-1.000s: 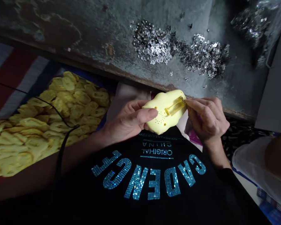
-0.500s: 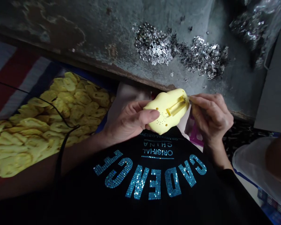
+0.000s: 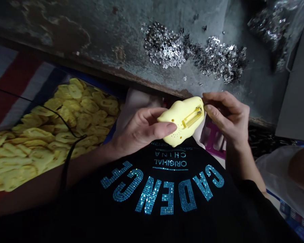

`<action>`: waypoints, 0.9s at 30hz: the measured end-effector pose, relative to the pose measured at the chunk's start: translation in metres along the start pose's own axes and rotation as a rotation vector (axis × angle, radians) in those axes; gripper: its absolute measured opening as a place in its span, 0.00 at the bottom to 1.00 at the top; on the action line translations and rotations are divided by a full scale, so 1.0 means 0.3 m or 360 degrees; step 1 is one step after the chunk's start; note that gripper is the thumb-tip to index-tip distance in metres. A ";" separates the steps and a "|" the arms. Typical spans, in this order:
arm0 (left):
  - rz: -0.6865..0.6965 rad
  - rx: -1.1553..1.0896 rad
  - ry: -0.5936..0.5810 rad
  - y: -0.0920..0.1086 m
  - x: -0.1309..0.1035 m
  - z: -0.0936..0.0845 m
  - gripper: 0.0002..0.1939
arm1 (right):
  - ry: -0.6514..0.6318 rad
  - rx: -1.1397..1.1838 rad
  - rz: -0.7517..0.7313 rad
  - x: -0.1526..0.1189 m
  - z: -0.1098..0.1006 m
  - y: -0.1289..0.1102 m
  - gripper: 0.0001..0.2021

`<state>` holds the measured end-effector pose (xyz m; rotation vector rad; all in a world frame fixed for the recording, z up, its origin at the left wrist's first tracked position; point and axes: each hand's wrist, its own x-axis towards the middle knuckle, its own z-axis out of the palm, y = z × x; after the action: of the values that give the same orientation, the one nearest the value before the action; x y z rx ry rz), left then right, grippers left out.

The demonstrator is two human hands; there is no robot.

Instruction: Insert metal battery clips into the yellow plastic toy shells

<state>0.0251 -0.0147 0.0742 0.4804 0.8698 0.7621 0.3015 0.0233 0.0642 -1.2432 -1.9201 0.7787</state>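
Observation:
My left hand grips a pale yellow plastic casing, its thumb lying across the small holes in the near face. A long slot like a battery compartment runs along the casing, with a bit of metal at its right end. Beside that end is my right hand, thumb and index finger apart at the casing's edge; I see nothing between them. Beyond the hands, small shiny metal pieces lie in a heap that joins a second heap on the worn metal tabletop.
Many similar yellow casings fill a blue-edged container at left, a black cord crossing over them. More metal pieces are in a clear plastic bag at upper right. Under my right wrist shows a magenta plastic item. Someone's bare limb appears at far right.
My right thumb and index finger, pinched together at the casing's end before, have parted, and the hand has turned. The casing has shifted slightly right in my left hand.

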 end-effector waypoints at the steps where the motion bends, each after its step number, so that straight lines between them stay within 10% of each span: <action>1: 0.0003 0.0052 -0.0031 -0.002 0.000 -0.006 0.14 | -0.0087 0.0174 0.0116 0.010 -0.012 0.005 0.14; 8: 0.0333 0.0517 -0.0232 -0.023 0.013 -0.032 0.22 | -0.0401 0.0499 0.0349 0.065 -0.055 -0.025 0.23; 15: 0.1106 0.1329 -0.0461 -0.018 0.035 -0.038 0.12 | -0.0191 0.0412 0.0164 0.014 -0.009 -0.003 0.19; 19: 0.1097 0.1321 -0.0575 -0.018 0.048 -0.052 0.24 | 0.0173 0.0391 -0.0118 -0.054 0.058 0.065 0.19; 24: 0.0876 0.1354 -0.0663 -0.026 0.115 -0.048 0.71 | 0.0583 0.0046 -0.0427 -0.097 0.123 0.115 0.18; 27: 0.0962 0.1487 -0.0793 -0.023 0.138 -0.035 0.73 | 0.0640 -0.0260 -0.0478 -0.101 0.123 0.124 0.19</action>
<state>0.0364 0.0131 0.0430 1.7415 0.5582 0.6863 0.2987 0.0046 0.0067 -1.0725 -1.7989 0.2002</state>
